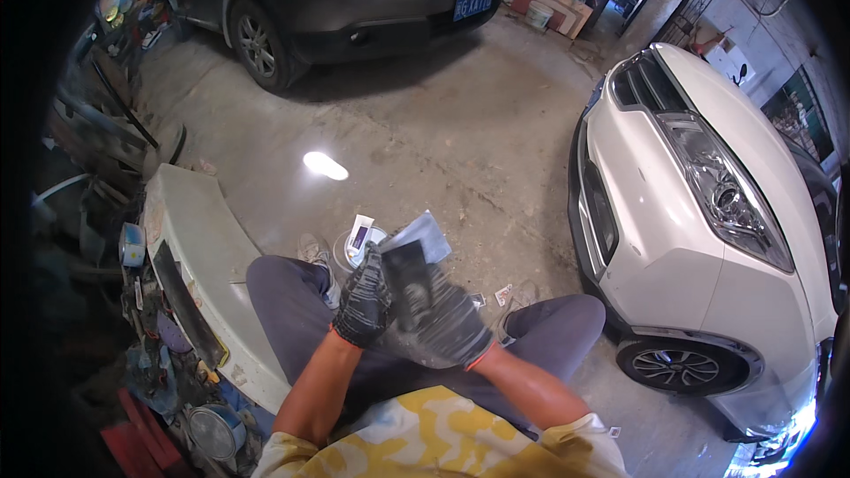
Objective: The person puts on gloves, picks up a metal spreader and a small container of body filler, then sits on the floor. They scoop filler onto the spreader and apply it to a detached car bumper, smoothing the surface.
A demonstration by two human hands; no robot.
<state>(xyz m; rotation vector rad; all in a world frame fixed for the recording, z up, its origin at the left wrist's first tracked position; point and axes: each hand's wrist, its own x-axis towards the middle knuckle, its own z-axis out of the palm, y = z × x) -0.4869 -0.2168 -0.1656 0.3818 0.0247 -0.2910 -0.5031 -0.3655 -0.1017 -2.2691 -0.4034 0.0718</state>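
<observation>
My left hand (pixel 361 303), in a dark streaked knit glove with an orange cuff, is closed in front of my lap. A pale grey, flat square sheet (pixel 425 235) sticks out from its fingertips; the gripped edge is hidden. My right hand (pixel 447 329), in a matching glove, is blurred by motion. Its fingers are around a dark flat rectangular piece (pixel 405 273), which overlaps the pale sheet. Just beyond my left hand stands a round tub (pixel 341 252) with a white and dark tube (pixel 359 232) lying across it.
On my left lies a pale car bumper (pixel 199 221), with cans (pixel 217 429) and clutter beside it. A white car (pixel 637 186) stands close on the right. A dark grey car (pixel 372 22) is ahead. Paper scraps (pixel 503 294) lie near my right foot on the concrete floor (pixel 425 142).
</observation>
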